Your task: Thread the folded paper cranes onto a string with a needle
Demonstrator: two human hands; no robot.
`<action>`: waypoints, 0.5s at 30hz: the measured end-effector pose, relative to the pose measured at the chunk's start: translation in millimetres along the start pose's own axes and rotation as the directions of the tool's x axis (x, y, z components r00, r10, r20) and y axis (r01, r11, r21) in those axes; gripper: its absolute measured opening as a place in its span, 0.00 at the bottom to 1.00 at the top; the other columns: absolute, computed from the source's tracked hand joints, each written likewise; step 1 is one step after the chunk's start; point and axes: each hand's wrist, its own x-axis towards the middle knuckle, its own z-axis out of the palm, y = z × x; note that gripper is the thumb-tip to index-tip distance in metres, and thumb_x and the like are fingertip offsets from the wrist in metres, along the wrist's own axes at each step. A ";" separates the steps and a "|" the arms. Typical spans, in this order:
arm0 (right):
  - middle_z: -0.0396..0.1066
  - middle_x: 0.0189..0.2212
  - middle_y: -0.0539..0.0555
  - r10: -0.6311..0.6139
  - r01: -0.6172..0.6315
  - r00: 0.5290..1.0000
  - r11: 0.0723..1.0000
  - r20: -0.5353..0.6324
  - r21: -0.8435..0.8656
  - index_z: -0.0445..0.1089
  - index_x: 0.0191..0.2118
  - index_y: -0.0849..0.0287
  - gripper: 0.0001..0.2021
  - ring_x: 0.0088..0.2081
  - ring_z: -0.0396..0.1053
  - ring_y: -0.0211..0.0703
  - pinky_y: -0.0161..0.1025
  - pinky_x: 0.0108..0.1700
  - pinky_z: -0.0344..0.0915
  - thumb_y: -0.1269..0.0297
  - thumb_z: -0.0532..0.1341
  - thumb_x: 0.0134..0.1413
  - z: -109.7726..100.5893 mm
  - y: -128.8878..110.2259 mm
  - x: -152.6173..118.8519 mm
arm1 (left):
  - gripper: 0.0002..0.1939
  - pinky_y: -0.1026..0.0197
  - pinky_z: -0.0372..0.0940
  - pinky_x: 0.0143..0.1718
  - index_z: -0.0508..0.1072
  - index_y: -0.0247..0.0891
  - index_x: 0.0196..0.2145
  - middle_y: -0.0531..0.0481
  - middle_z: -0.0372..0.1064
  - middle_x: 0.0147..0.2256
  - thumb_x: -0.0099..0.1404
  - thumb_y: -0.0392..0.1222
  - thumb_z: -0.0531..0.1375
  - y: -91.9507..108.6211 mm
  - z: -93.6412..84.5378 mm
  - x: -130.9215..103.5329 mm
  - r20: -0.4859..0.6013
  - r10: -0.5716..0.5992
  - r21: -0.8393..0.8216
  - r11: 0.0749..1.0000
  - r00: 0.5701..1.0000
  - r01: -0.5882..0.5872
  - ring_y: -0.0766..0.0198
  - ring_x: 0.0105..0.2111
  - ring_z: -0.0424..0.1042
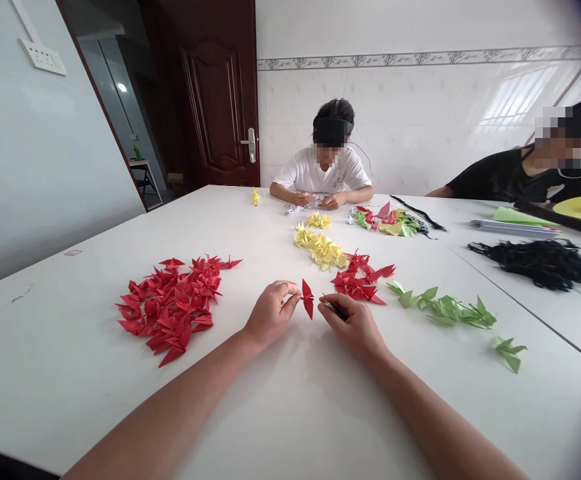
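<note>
Over the desk (270, 427), the left hand (272, 312) and right hand (354, 325) flank a red paper crane (307, 300), its wingspan crosswise between them. The left fingers, nearer, are clamped on its side; the right fingers grip a dark tool (337, 308), tip just beside it.

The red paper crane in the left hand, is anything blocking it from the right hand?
Nothing visible is: just a small gap lies between the red paper crane and the right hand, which holds a dark tool. The left hand pinches the crane's opposite end.
</note>
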 end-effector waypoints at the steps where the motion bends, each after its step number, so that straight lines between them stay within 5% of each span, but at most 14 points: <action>1: 0.70 0.24 0.52 0.000 0.000 1.000 1.000 0.003 -0.005 0.69 0.32 0.61 0.13 0.26 0.65 0.39 0.34 0.28 0.59 0.55 0.56 0.49 -1.1 -1.1 0.0 | 0.10 0.60 0.63 0.39 0.69 0.39 0.36 0.47 0.70 0.38 0.62 0.43 0.51 -0.3 0.0 -0.6 0.027 -0.032 -0.019 0.999 0.999 0.033 0.61 0.39 0.68; 6: 0.70 0.27 0.53 -0.042 0.047 0.994 0.998 0.101 -0.045 0.69 0.35 0.61 0.16 0.28 0.65 0.40 0.35 0.30 0.60 0.53 0.54 0.51 -4.7 -6.9 -1.4 | 0.10 0.63 0.62 0.33 0.67 0.40 0.35 0.52 0.70 0.29 0.63 0.44 0.48 -2.0 -1.3 -2.0 0.070 -0.093 0.007 0.996 0.993 0.093 0.65 0.29 0.68; 15: 0.66 0.21 0.49 -0.094 0.144 0.976 0.956 0.198 -0.254 0.68 0.28 0.57 0.16 0.23 0.60 0.37 0.33 0.26 0.53 0.53 0.49 0.55 2.7 -4.4 -2.0 | 0.08 0.65 0.64 0.35 0.69 0.40 0.35 0.51 0.72 0.32 0.60 0.41 0.52 -4.3 4.1 -4.2 0.081 -0.062 -0.068 0.995 0.995 0.067 0.65 0.32 0.70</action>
